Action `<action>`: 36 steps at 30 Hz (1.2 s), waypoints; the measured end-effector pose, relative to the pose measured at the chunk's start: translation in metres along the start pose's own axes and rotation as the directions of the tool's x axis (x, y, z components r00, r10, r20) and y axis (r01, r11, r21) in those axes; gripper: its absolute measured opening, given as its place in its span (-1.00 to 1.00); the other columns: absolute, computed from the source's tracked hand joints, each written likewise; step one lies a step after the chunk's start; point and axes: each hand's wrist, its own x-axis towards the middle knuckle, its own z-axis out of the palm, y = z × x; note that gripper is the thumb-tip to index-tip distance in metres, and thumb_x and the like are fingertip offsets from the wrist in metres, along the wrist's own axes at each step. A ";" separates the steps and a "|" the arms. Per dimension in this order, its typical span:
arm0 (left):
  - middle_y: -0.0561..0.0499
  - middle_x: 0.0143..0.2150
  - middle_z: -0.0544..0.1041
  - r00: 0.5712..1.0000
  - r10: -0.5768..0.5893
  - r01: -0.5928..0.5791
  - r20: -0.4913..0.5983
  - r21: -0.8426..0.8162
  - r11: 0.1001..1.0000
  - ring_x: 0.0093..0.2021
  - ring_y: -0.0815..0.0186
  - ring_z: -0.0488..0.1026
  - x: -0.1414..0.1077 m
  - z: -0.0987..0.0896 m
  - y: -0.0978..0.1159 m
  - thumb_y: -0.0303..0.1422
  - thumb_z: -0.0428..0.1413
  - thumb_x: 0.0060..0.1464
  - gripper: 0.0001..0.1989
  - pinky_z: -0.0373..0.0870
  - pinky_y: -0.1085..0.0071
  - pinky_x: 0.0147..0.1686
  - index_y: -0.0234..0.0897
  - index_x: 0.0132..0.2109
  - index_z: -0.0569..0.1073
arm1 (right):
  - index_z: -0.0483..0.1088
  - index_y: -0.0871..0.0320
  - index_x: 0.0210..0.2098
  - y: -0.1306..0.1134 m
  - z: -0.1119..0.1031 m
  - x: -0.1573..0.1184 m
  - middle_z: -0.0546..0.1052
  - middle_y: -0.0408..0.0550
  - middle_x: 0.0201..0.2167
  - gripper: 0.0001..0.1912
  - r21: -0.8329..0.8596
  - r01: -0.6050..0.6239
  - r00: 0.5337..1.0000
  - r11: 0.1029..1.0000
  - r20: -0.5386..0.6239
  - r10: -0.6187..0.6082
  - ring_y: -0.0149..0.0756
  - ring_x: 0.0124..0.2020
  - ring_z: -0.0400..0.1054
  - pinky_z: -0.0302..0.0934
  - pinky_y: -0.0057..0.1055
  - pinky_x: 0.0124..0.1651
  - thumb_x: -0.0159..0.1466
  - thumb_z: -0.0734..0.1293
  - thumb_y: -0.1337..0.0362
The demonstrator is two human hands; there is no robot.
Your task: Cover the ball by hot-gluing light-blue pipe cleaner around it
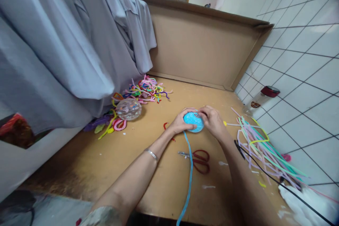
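Observation:
My left hand is wrapped around a rounded form wound with bright blue pipe cleaner, its thumb lying across the front. At the upper right edge of this form, my right hand is closed in a pinch; the fingertips touch the form and partly hide what is between them. From the lower left of the winding, a long blue pipe cleaner tail runs toward the table's near edge. It passes over the blades of red-handled scissors. A bent red pipe cleaner piece lies by my left wrist.
A clear faceted bowl stands at left, near a tangled heap of coloured pipe cleaners. Long pastel pipe cleaners lie at right beside a red-lidded jar. A cardboard wall closes the back; grey cloth hangs at left.

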 end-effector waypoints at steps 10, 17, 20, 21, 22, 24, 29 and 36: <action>-0.13 0.13 0.39 1.000 -0.006 0.006 0.009 -0.004 1.000 0.17 0.09 0.31 0.000 0.000 0.007 -0.35 0.35 -0.33 -0.38 0.17 0.19 0.21 -0.28 -0.01 0.46 | 0.52 0.20 -0.32 0.000 -0.001 0.000 0.45 0.03 -0.41 -0.73 -0.047 0.032 0.998 0.998 0.059 -0.029 -0.26 -0.34 0.33 0.15 -0.41 -0.28 0.27 0.18 0.39; -0.16 0.13 0.37 1.000 0.000 0.001 0.010 -0.009 1.000 0.16 0.08 0.31 0.000 -0.001 0.006 -0.36 0.35 -0.34 -0.38 0.18 0.18 0.19 -0.30 -0.02 0.45 | 0.54 0.20 -0.29 0.001 0.000 0.000 0.46 0.06 -0.40 -0.72 -0.052 0.050 0.996 0.997 0.073 -0.047 -0.24 -0.31 0.35 0.17 -0.38 -0.24 0.28 0.17 0.37; -0.15 0.14 0.38 1.000 -0.007 0.007 0.010 -0.008 1.000 0.17 0.08 0.32 0.000 -0.001 0.007 -0.35 0.36 -0.34 -0.38 0.19 0.18 0.19 -0.29 -0.02 0.46 | 0.54 0.21 -0.28 0.001 0.000 0.000 0.46 0.07 -0.39 -0.71 -0.063 0.046 0.995 0.997 0.094 -0.040 -0.23 -0.31 0.35 0.17 -0.38 -0.23 0.28 0.16 0.37; -0.14 0.14 0.38 1.000 -0.010 0.010 0.012 -0.008 1.000 0.17 0.08 0.32 0.000 0.000 0.008 -0.35 0.36 -0.34 -0.38 0.19 0.18 0.19 -0.28 -0.01 0.46 | 0.54 0.20 -0.28 0.002 0.000 0.000 0.46 0.06 -0.39 -0.71 -0.068 0.046 0.994 0.997 0.099 -0.039 -0.24 -0.31 0.34 0.17 -0.38 -0.24 0.28 0.16 0.37; -0.14 0.14 0.39 1.000 -0.012 0.012 0.013 -0.008 1.000 0.17 0.09 0.32 0.000 0.000 0.008 -0.35 0.36 -0.34 -0.38 0.19 0.18 0.19 -0.27 -0.01 0.46 | 0.54 0.19 -0.29 0.002 0.000 0.000 0.46 0.05 -0.39 -0.71 -0.074 0.046 0.994 0.996 0.102 -0.038 -0.25 -0.31 0.34 0.16 -0.39 -0.25 0.28 0.17 0.37; -0.13 0.14 0.39 1.000 -0.014 0.014 0.012 -0.011 1.000 0.17 0.09 0.32 0.000 0.000 0.009 -0.35 0.36 -0.34 -0.38 0.19 0.18 0.20 -0.27 -0.01 0.46 | 0.54 0.18 -0.29 0.002 -0.001 0.000 0.45 0.03 -0.41 -0.72 -0.085 0.050 0.993 0.995 0.108 -0.041 -0.26 -0.33 0.32 0.15 -0.40 -0.26 0.27 0.17 0.38; -0.15 0.14 0.39 1.000 -0.016 0.017 0.014 -0.022 1.000 0.19 0.07 0.31 0.000 0.000 0.009 -0.35 0.36 -0.34 -0.38 0.18 0.16 0.21 -0.28 -0.02 0.46 | 0.53 0.18 -0.31 0.003 -0.001 0.000 0.43 0.02 -0.42 -0.72 -0.096 0.062 0.991 0.994 0.124 -0.050 -0.27 -0.33 0.31 0.13 -0.41 -0.27 0.27 0.17 0.39; -0.16 0.15 0.37 1.000 -0.012 0.012 0.017 0.002 1.000 0.19 0.06 0.30 0.000 -0.001 0.008 -0.31 0.36 -0.34 -0.38 0.17 0.15 0.21 -0.28 -0.02 0.47 | 0.53 0.20 -0.30 0.003 0.000 -0.001 0.43 0.02 -0.40 -0.73 -0.082 0.036 0.992 0.996 0.126 -0.026 -0.27 -0.32 0.31 0.13 -0.42 -0.26 0.28 0.17 0.39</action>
